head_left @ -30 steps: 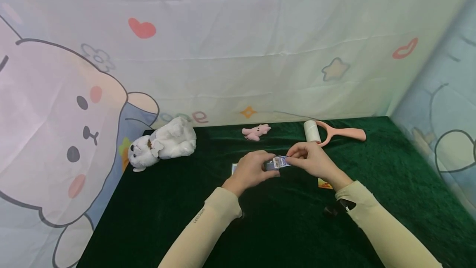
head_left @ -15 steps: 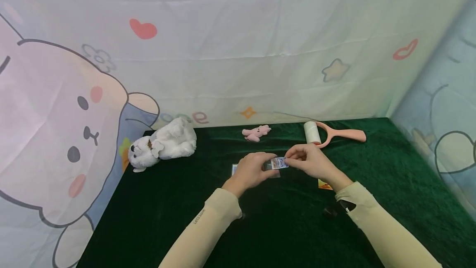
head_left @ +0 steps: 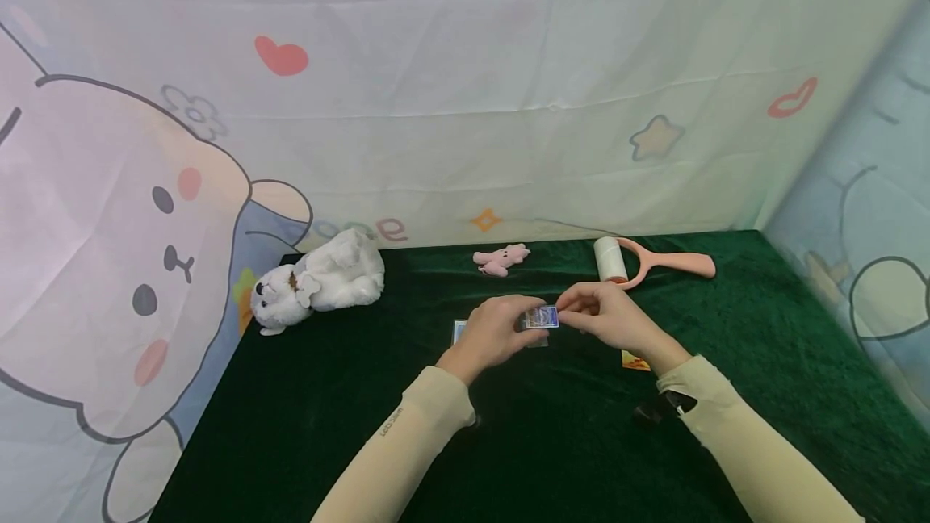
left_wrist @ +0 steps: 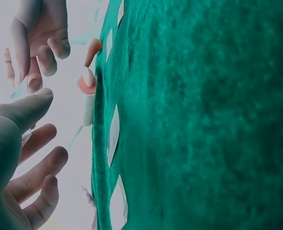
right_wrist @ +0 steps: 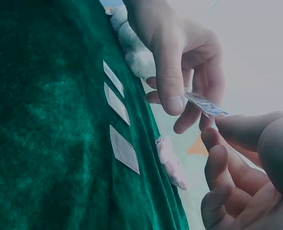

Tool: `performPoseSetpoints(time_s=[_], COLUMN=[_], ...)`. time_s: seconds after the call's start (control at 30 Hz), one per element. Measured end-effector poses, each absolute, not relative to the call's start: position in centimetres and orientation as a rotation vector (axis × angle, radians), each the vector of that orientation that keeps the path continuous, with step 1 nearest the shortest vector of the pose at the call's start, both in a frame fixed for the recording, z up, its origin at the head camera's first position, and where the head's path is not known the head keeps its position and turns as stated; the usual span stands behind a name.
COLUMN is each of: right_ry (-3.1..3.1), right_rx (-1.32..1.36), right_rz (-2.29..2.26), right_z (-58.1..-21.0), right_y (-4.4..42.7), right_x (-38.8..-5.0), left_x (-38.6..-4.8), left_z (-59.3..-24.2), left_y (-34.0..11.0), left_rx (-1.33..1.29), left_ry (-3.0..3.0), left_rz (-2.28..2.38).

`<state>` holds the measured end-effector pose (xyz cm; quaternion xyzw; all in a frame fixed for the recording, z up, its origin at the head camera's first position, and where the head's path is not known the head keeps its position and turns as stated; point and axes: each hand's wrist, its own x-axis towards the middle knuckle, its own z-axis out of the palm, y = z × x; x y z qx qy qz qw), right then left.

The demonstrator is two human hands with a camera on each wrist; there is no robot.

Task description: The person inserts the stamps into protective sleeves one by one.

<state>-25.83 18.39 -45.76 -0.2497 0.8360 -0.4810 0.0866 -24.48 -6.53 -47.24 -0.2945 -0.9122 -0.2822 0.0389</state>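
Observation:
A small printed card (head_left: 541,317), blue and white, lies between the two hands above the green cloth. The left hand (head_left: 496,331) pinches a clear sleeve around the card between thumb and fingers; in the right wrist view the sleeve and card (right_wrist: 206,104) stick out past the left thumb. Thumb and forefinger of the right hand (head_left: 609,317) pinch the card's right end. In the left wrist view the left hand (left_wrist: 24,158) hides most of the sleeve, and the right hand (left_wrist: 40,40) reaches in from above.
On the green cloth (head_left: 327,426) lie a white plush toy (head_left: 341,273), a small pink plush (head_left: 501,259), a pink-handled roller (head_left: 676,261) and an orange card (head_left: 634,361). Another card (head_left: 458,330) is partly behind the left hand. Several flat pieces show in the wrist views.
The card has moved left, further into the left hand's clear sleeve, so less of the sleeve shows. Both hands keep nearly the same place.

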Motion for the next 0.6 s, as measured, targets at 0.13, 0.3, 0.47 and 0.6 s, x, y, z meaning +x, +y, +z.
performPoseSetpoints(time_s=[0.13, 0.3, 0.47, 0.6], right_ry=[2.467, 2.449, 2.439, 2.435], right_rx=[-0.734, -0.718, -0.715, -0.719], right_rz=[-1.458, -1.482, -1.497, -1.499], right_z=[-45.69, -45.61, -45.61, -45.65], right_y=[18.24, 18.18, 18.17, 18.26], right_x=[-25.85, -25.72, -25.69, -25.79], left_x=[-24.54, -24.55, -24.47, -24.38], left_z=[-47.13, -47.03, -46.96, -47.03], left_y=[-6.33, -6.11, -5.90, -5.92], left_rx=[-0.925, -0.932, -0.925, -0.908], left_ry=[-2.781, -2.781, -2.799, -2.813], left_rz=[-0.851, -0.848, -0.862, -0.961])
